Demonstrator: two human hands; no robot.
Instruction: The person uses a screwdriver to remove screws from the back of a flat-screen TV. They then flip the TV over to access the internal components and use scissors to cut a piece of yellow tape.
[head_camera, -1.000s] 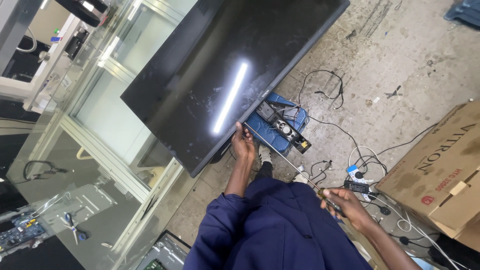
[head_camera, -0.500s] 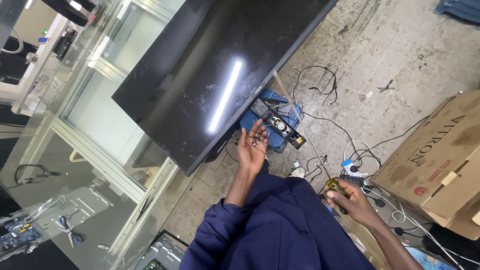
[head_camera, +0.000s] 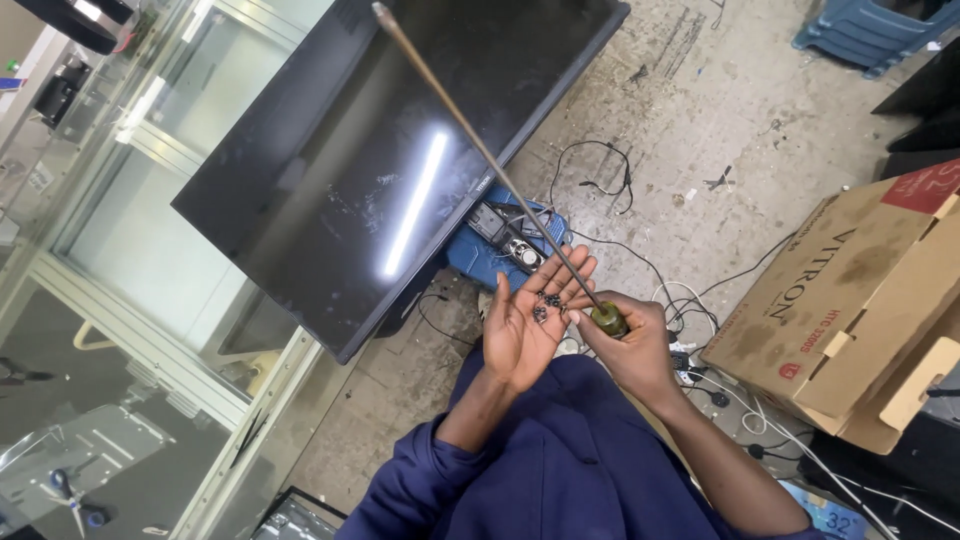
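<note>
Our left hand (head_camera: 525, 325) has left the TV (head_camera: 400, 150) edge — it's now palm-up, cupping screws (head_camera: 545, 303); the right hand (head_camera: 630, 345) grips the screwdriver (head_camera: 490, 160), raised toward upper left.

flat black TV panel (head_camera: 400, 150) lying face up, light strip reflected on it | blue box (head_camera: 500, 250) of parts just under its lower edge | brown cardboard box (head_camera: 850, 300) at right | loose cables (head_camera: 640, 250) across concrete floor (head_camera: 700, 110) | scissors (head_camera: 70, 497) on glass counter, bottom left
</note>
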